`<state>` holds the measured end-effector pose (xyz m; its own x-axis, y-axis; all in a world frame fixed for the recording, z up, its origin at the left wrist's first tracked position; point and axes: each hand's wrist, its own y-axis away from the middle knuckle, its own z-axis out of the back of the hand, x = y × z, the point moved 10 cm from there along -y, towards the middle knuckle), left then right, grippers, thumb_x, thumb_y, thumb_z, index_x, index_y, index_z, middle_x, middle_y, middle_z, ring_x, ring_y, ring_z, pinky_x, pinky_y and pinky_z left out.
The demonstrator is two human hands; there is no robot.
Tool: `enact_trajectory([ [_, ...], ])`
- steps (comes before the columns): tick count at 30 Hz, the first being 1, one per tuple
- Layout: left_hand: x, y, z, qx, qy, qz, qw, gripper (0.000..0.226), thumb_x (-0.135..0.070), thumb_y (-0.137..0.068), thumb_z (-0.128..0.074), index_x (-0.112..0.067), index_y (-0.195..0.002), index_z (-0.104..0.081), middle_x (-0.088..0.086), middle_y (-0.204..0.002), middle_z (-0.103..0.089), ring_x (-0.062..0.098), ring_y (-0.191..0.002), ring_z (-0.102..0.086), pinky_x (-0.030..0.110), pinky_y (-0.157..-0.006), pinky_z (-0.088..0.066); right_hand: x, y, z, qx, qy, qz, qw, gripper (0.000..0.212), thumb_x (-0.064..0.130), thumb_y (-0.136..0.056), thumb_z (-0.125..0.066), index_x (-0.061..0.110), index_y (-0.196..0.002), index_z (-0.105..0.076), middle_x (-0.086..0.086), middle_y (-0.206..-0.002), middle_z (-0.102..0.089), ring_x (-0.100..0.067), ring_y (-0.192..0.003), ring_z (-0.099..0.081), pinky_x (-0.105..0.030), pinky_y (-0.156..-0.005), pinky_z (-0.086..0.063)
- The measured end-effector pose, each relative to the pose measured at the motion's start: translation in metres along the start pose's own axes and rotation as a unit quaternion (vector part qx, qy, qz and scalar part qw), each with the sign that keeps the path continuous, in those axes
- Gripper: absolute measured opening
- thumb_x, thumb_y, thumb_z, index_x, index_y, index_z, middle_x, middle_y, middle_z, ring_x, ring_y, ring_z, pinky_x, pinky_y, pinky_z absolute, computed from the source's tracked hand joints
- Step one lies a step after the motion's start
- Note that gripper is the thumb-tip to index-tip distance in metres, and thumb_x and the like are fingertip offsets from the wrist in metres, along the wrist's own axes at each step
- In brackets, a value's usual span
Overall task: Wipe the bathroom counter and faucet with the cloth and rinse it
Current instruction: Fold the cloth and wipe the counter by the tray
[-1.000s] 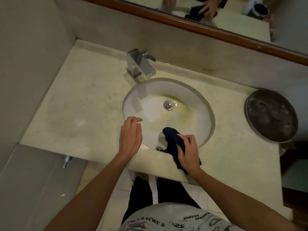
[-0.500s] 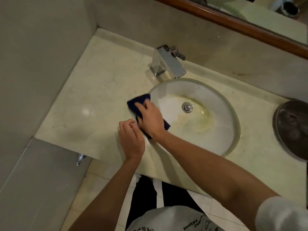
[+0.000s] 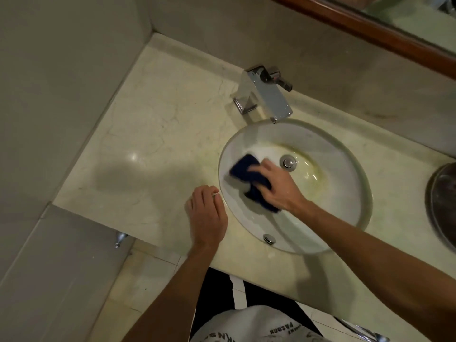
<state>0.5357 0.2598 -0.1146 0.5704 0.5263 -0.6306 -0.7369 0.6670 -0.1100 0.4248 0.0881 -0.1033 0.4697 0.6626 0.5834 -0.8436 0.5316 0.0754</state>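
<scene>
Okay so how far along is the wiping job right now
Midway at best. In hand: the right hand presses the blue cloth inside the sink while the left hand rests on the counter. The faucet is untouched and no water runs, so wiping it and rinsing remain. Whether the counter is finished can't be told.

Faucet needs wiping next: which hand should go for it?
Right. The right hand already grips the cloth inside the basin, below the faucet. The left hand holds nothing and rests on the counter edge.

Right hand (image 3: 278,186) presses cloth (image 3: 244,166) inside sink (image 3: 345,201).
</scene>
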Motion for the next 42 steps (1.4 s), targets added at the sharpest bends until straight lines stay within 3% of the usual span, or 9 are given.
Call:
enact_trajectory([
  [3, -0.003, 0.000, -0.001, 0.005, -0.012, -0.013, 1.000, 0.012, -0.021, -0.103, -0.039, -0.016, -0.107, -0.049, 0.006, -0.107, -0.058, 0.026, -0.089, -0.054, 0.040, -0.081, -0.043, 0.021, 0.034, -0.046, 0.133, 0.022, 0.067, 0.989, 0.039, 0.022, -0.088, -0.064, 0.020, -0.127, -0.065, 0.002, -0.103, -0.057, -0.021, -0.085, -0.061, -0.031, -0.070, -0.050],
  [5, -0.005, -0.001, -0.003, 0.013, -0.019, -0.019, 1.000, 0.009, -0.021, -0.102, -0.039, -0.018, -0.107, -0.046, 0.006, -0.107, -0.058, 0.027, -0.090, -0.055, 0.042, -0.080, -0.045, 0.032, 0.033, -0.062, 0.144, 0.005, 0.073, 0.987, 0.034, 0.021, -0.090, -0.065, 0.016, -0.124, -0.066, 0.000, -0.100, -0.058, -0.023, -0.081, -0.061, -0.033, -0.066, -0.050],
  [10, -0.003, -0.001, -0.008, 0.028, -0.041, -0.017, 0.999, 0.018, -0.020, -0.100, -0.040, -0.012, -0.107, -0.055, 0.008, -0.109, -0.058, 0.030, -0.091, -0.055, 0.044, -0.080, -0.044, 0.025, -0.053, -0.044, 0.035, 0.012, -0.027, 0.999, 0.031, 0.022, -0.090, -0.064, 0.008, -0.118, -0.067, -0.011, -0.104, -0.061, -0.039, -0.082, -0.064, -0.043, -0.069, -0.053],
  [17, 0.000, -0.002, -0.012, 0.040, -0.059, -0.002, 0.997, 0.016, -0.018, -0.097, -0.045, -0.010, -0.106, -0.056, 0.010, -0.110, -0.057, 0.030, -0.091, -0.054, 0.045, -0.082, -0.043, -0.051, -0.095, 0.025, -0.091, 0.046, -0.178, 0.979, 0.034, 0.030, -0.085, -0.059, 0.013, -0.113, -0.071, -0.012, -0.106, -0.072, -0.034, -0.086, -0.070, -0.042, -0.076, -0.058],
  [22, 0.002, -0.002, -0.015, 0.043, -0.073, 0.002, 0.996, 0.017, -0.017, -0.095, -0.048, -0.007, -0.106, -0.058, 0.012, -0.110, -0.057, 0.031, -0.096, -0.053, 0.046, -0.085, -0.041, -0.105, -0.074, 0.078, -0.140, 0.109, -0.169, 0.970, 0.031, 0.018, -0.087, -0.069, 0.011, -0.116, -0.063, -0.009, -0.115, -0.063, -0.033, -0.092, -0.065, -0.043, -0.075, -0.055],
  [26, 0.002, -0.002, -0.015, 0.039, -0.084, 0.002, 0.996, 0.017, -0.016, -0.094, -0.049, -0.007, -0.105, -0.058, 0.013, -0.110, -0.057, 0.034, -0.096, -0.054, 0.047, -0.084, -0.040, -0.148, -0.035, 0.111, -0.149, 0.156, -0.156, 0.964, 0.026, 0.014, -0.087, -0.070, 0.007, -0.111, -0.064, -0.011, -0.108, -0.062, -0.034, -0.088, -0.063, -0.042, -0.068, -0.050],
  [32, 0.001, -0.001, -0.016, 0.041, -0.092, 0.005, 0.995, 0.022, -0.020, -0.097, -0.044, -0.005, -0.107, -0.057, 0.016, -0.112, -0.056, 0.036, -0.097, -0.054, 0.048, -0.085, -0.040, -0.196, 0.072, 0.137, -0.158, 0.179, -0.216, 0.947, 0.022, 0.011, -0.087, -0.068, 0.010, -0.109, -0.063, -0.008, -0.103, -0.062, -0.032, -0.083, -0.063, -0.040, -0.061, -0.051],
  [38, -0.002, -0.001, -0.013, 0.034, -0.087, 0.007, 0.996, 0.019, -0.017, -0.096, -0.046, -0.005, -0.106, -0.057, 0.015, -0.110, -0.056, 0.035, -0.096, -0.053, 0.048, -0.088, -0.040, -0.151, 0.038, 0.113, -0.092, 0.174, -0.052, 0.979, 0.035, 0.016, -0.090, -0.072, 0.007, -0.122, -0.061, -0.013, -0.113, -0.061, -0.034, -0.098, -0.062, -0.041, -0.069, -0.052],
  [42, -0.002, -0.002, -0.014, 0.035, -0.087, 0.004, 0.996, 0.019, -0.019, -0.097, -0.043, -0.007, -0.105, -0.055, 0.014, -0.109, -0.053, 0.034, -0.093, -0.051, 0.049, -0.087, -0.039, -0.135, -0.018, 0.095, -0.030, 0.233, 0.070, 0.969, 0.040, 0.012, -0.087, -0.077, 0.005, -0.123, -0.059, -0.018, -0.112, -0.061, -0.037, -0.094, -0.061, -0.042, -0.070, -0.053],
])
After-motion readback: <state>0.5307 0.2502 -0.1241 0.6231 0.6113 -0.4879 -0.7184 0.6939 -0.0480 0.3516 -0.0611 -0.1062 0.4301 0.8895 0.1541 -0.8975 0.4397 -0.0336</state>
